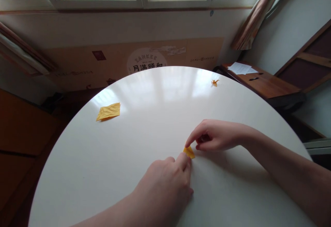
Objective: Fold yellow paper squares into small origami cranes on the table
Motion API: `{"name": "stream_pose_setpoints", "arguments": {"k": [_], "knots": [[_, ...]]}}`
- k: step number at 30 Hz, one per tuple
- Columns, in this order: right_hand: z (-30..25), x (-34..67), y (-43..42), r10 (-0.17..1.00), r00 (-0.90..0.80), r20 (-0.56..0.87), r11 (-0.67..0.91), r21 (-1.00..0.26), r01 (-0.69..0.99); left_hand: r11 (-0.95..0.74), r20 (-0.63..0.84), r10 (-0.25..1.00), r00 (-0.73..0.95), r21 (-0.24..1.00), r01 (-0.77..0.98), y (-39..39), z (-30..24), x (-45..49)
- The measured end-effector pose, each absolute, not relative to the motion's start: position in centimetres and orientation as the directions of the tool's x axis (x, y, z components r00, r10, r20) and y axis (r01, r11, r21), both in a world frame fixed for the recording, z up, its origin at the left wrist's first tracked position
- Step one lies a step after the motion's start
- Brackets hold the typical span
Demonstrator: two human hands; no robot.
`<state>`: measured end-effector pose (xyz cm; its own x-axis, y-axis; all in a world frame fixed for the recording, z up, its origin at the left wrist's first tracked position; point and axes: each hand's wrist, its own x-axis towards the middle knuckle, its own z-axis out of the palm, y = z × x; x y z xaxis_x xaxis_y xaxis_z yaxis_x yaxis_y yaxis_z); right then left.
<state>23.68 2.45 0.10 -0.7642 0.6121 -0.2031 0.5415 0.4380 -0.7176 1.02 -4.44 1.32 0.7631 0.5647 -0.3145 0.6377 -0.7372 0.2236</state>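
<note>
A small piece of folded yellow paper (190,152) lies on the white round table (144,130). My left hand (168,177) covers its near left part, with closed fingers pressing it against the tabletop. From the right, my right hand (214,135) reaches over and sets its index fingertip on the paper's upper left corner. The right thumb lies just beside the paper, and the other right fingers are curled in. Part of the paper is hidden under the left fingers.
A creased sheet of yellow paper (109,111) rests on the table's left side. Near the far right edge sits a small yellow origami crane (214,82). Beyond the table are a wooden desk (269,85) with white papers (242,68) and a large cardboard panel (113,61).
</note>
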Motion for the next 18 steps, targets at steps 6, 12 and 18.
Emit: {"name": "stream_pose_setpoints", "arguments": {"k": [6,12,18], "knots": [[-0.2,23.9,2.5,0.603,-0.779,-0.169,0.46,-0.725,0.513,-0.721,-0.351,0.566,0.746,0.227,0.654,-4.2,1.8,1.3],[0.0,23.4,2.0,0.603,-0.785,-0.145,0.524,-0.67,0.526,-0.723,-0.386,0.548,0.742,0.227,0.652,-3.8,2.3,1.7],[0.2,23.3,1.8,0.618,-0.778,-0.118,0.564,-0.623,0.542,-0.714,-0.327,0.567,0.756,0.263,0.649,-3.3,2.0,1.3]]}}
